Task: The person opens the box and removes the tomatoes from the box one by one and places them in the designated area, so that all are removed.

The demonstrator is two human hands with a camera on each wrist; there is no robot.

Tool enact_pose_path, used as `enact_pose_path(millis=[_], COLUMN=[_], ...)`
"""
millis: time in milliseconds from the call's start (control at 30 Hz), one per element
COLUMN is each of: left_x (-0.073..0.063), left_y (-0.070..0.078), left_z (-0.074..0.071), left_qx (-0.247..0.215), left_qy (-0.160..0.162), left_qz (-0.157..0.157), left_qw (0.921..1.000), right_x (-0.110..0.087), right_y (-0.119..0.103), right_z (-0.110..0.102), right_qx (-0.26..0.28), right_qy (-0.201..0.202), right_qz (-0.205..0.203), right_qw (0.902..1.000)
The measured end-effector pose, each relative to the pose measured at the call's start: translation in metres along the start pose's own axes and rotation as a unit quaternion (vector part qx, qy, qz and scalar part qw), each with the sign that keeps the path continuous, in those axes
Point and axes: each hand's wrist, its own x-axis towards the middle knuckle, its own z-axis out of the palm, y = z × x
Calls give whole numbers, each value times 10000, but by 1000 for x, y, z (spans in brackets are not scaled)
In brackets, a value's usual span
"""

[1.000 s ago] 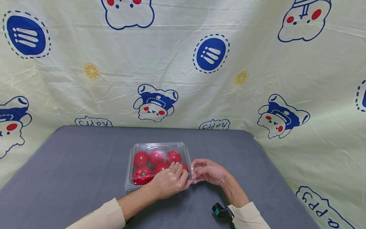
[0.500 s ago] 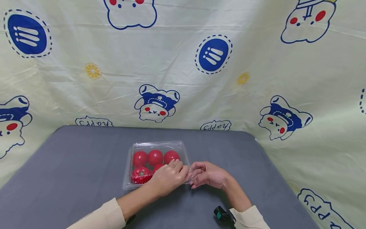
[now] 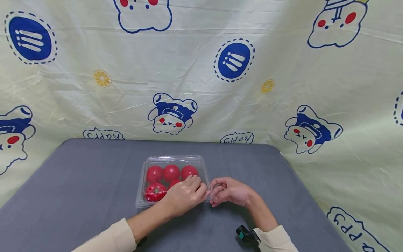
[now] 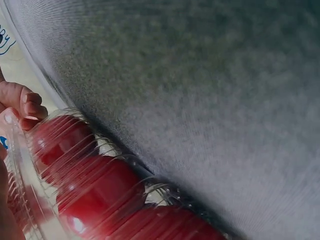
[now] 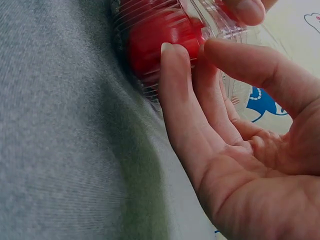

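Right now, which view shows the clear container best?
The head view: the clear container shows nearly whole from above, though the left hand covers part of its near side. The left wrist view shows its ribbed side close up but cropped. The right wrist view shows only one end, partly behind the right hand.

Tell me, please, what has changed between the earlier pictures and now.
The clear container with its tomatoes has shifted slightly left; the left hand now covers more of the front row in the head view. The right hand stays at the container's right end; no grip visibly changed.
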Motion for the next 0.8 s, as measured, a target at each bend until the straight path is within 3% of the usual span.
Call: enact_pose_path(millis=[167, 533, 800], left_x=[2, 2, 4], left_y=[1, -1, -1], left_z=[2, 1, -1], left_qx=[-98, -13, -127], left_qy=[174, 162, -19], left_qz=[65, 271, 1], left_qw=[9998, 9995, 9999], right_x=[-3, -6, -3], right_y=[-1, -2, -1], right_z=[-3, -5, -3], right_qx=[19, -62, -75], right_qy=[-177, -257, -27], right_qz=[2, 29, 130], right_qw=[9998, 9996, 9999])
